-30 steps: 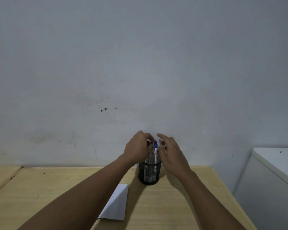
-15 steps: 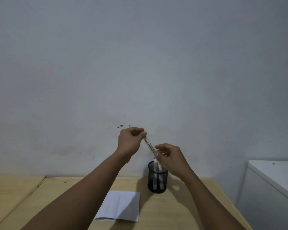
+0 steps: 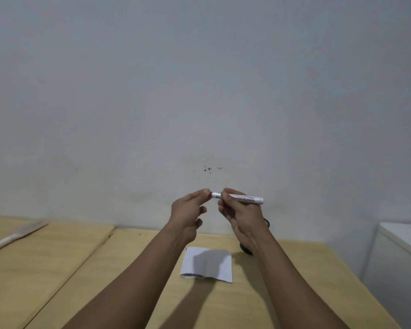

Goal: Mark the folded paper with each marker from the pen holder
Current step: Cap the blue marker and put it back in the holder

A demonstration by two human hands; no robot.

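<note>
I hold a white marker (image 3: 243,198) level in the air in front of the wall. My right hand (image 3: 241,213) grips its barrel. My left hand (image 3: 188,210) pinches the marker's left end, where a bit of red cap shows between the fingertips. Below the hands, the white folded paper (image 3: 207,264) lies flat on the wooden table (image 3: 128,269). The black pen holder (image 3: 267,223) stands behind my right hand and wrist, which hide most of it.
A second wooden tabletop (image 3: 33,252) adjoins on the left, with a pale stick-like object (image 3: 14,236) lying on it. A white cabinet or appliance (image 3: 401,255) stands beside the table at the right. A plain wall is close behind.
The marker has come fully out of the pen holder and turned from slanted to level. Both hands moved left and toward me, above the paper.
</note>
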